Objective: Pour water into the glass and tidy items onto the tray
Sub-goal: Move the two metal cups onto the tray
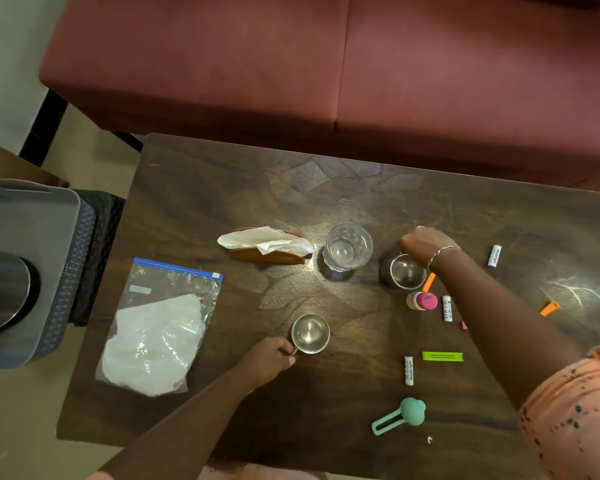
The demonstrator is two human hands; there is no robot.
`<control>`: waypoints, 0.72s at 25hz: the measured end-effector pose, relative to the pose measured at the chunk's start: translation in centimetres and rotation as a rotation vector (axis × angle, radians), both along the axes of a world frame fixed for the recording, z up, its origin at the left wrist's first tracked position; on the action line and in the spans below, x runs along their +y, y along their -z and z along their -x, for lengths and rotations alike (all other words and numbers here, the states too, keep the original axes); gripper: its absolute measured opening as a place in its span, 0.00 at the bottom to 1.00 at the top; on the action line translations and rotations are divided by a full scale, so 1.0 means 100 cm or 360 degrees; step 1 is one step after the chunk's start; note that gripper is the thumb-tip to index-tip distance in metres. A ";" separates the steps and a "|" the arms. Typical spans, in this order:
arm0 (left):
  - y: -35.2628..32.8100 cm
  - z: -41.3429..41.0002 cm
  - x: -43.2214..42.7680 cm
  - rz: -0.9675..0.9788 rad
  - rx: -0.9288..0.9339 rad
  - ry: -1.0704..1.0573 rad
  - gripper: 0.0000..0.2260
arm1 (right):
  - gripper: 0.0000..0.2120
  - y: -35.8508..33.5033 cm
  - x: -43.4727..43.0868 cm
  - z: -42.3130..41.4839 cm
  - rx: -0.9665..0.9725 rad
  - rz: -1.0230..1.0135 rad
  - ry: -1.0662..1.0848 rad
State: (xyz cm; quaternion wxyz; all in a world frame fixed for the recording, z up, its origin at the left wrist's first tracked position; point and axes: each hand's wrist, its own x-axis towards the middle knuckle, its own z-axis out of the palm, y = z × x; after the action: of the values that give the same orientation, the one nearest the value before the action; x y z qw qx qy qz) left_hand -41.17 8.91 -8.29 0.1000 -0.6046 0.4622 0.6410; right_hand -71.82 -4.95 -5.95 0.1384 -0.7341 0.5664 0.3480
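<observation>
A clear glass (347, 247) stands upright near the middle of the dark wooden table (222, 188). My right hand (426, 242) grips the far rim of a steel cup (407, 271) just right of the glass. My left hand (269, 358) holds the handle of a second steel cup (310, 332) nearer the front edge. A grey tray (32, 223) sits off the table's left side on a dark stool, with a steel vessel (4, 292) on it.
A zip bag of white powder (156, 337) lies at the left. A wooden holder with a tissue (265, 242) is beside the glass. A pink-capped bottle (422, 301), white tubes (408, 370), green clip (442, 356), orange pieces (549, 308) and a teal scoop (400, 414) lie scattered at the right. A maroon sofa (326, 64) stands behind.
</observation>
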 end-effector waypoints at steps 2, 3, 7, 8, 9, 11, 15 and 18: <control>0.004 0.004 0.002 -0.0013 0.0003 0.0016 0.09 | 0.07 -0.006 0.003 0.007 0.0004 -0.0065 0.0048; 0.007 0.006 0.003 -0.0009 0.0005 0.0022 0.08 | 0.06 -0.007 0.006 0.011 -0.0036 -0.0066 0.0079; 0.013 0.012 0.002 0.0092 -0.0069 -0.0037 0.08 | 0.08 -0.012 0.026 0.019 -0.0257 0.0019 0.0418; 0.012 0.012 0.001 0.0113 -0.0082 -0.0086 0.10 | 0.08 -0.016 0.034 0.019 -0.0243 0.0067 0.0522; 0.009 0.010 0.000 0.0119 -0.0079 -0.0128 0.11 | 0.08 -0.018 0.043 0.021 -0.0256 0.0118 0.0683; -0.001 0.004 -0.001 0.0093 -0.0039 -0.0197 0.13 | 0.05 -0.031 0.065 0.017 -0.0436 0.0189 0.1122; -0.029 -0.024 -0.001 0.0086 0.0084 -0.0433 0.13 | 0.06 -0.050 0.113 -0.027 -0.1435 0.0126 0.2225; -0.051 -0.053 -0.007 0.0142 0.0154 -0.0615 0.12 | 0.08 -0.060 0.127 -0.086 -0.1893 0.0071 0.2522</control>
State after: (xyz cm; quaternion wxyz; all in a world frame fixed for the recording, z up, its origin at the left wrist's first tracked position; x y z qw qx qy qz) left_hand -35.89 8.21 -3.18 -0.0741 -0.6543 0.3697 0.6556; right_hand -63.23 7.73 0.04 0.5791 -0.2007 0.7385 -0.2811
